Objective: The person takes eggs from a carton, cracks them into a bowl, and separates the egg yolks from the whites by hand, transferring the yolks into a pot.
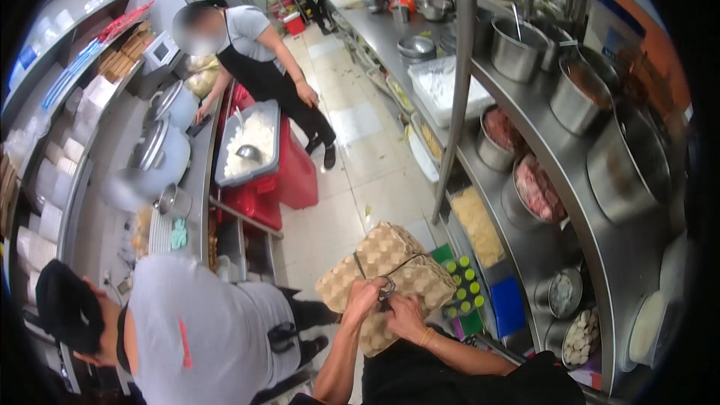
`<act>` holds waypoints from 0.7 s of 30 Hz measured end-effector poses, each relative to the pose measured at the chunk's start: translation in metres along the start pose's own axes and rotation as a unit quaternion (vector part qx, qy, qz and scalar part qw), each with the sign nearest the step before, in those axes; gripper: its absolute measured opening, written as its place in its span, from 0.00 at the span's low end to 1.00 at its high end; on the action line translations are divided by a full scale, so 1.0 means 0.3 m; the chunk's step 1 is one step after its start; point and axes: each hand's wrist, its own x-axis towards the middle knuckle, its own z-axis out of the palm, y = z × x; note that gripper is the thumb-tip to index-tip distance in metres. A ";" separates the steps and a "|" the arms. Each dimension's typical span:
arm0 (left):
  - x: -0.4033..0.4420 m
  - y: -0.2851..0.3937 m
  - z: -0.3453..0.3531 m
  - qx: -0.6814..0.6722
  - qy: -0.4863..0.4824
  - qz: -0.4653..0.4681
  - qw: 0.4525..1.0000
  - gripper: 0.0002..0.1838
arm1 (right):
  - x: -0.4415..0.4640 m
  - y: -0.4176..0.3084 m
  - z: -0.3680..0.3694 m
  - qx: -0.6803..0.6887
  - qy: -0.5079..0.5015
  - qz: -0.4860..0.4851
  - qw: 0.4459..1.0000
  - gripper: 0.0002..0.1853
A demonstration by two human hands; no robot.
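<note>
Egg trays [382, 255] of brown moulded pulp are stacked at the lower middle, tied round with a dark strap [405, 262]. My left hand [365, 296] is closed at the top of the stack, beside a dark ring-like object [386, 287] whose exact nature I cannot make out. Close on its right, my right hand [405, 316] is bent with its fingers drawn together at the strap. Whatever lies inside the fingers of either hand is too small to tell.
One person [255, 45] stands by a grey tub of white food [251, 142]; another [202, 322] bends at the lower left. Steel shelves [517, 112] with pots line the right. Green-capped bottles [463, 285] stand beside the trays. Tiled floor [337, 195] lies ahead.
</note>
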 end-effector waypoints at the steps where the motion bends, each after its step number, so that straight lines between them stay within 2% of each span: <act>1: 0.012 0.058 -0.001 -0.045 0.002 -0.011 0.999 0.15 | 0.037 -0.020 -0.015 0.041 0.021 0.022 0.999 0.11; 2: 0.017 0.078 -0.013 -0.084 0.005 -0.031 0.996 0.16 | 0.050 -0.051 -0.018 0.090 0.039 0.047 0.994 0.10; 3: 0.203 0.202 0.024 -0.117 -0.029 0.017 0.993 0.16 | 0.251 -0.007 -0.162 0.056 0.040 0.079 0.994 0.10; 4: 0.285 0.251 0.023 -0.094 -0.037 0.047 0.994 0.16 | 0.341 -0.016 -0.195 0.087 0.053 0.118 0.988 0.11; 5: 0.272 0.239 -0.085 -0.035 -0.037 0.029 0.998 0.16 | 0.359 -0.114 -0.117 0.163 0.047 0.191 0.967 0.11; 6: 0.269 0.391 -0.173 -0.032 -0.049 0.041 0.997 0.16 | 0.473 -0.143 -0.096 0.175 0.085 0.179 0.964 0.15; 9: 0.358 0.586 -0.227 -0.146 -0.090 -0.009 0.985 0.14 | 0.679 -0.179 -0.176 0.176 0.095 0.197 0.960 0.14; 12: 0.557 0.648 -0.348 -0.135 -0.086 0.015 0.987 0.12 | 0.916 -0.220 -0.168 0.161 0.145 0.118 0.969 0.15; 14: 0.648 0.722 -0.415 -0.177 -0.100 0.039 0.978 0.11 | 1.059 -0.245 -0.185 0.189 0.164 0.108 0.962 0.15; 19: 0.879 0.976 -0.515 -0.238 -0.090 0.129 0.959 0.10 | 1.423 -0.299 -0.305 0.236 0.208 0.023 0.949 0.12; 21: 0.949 1.126 -0.567 -0.196 -0.059 0.157 0.966 0.09 | 1.590 -0.323 -0.356 0.257 0.215 0.005 0.942 0.11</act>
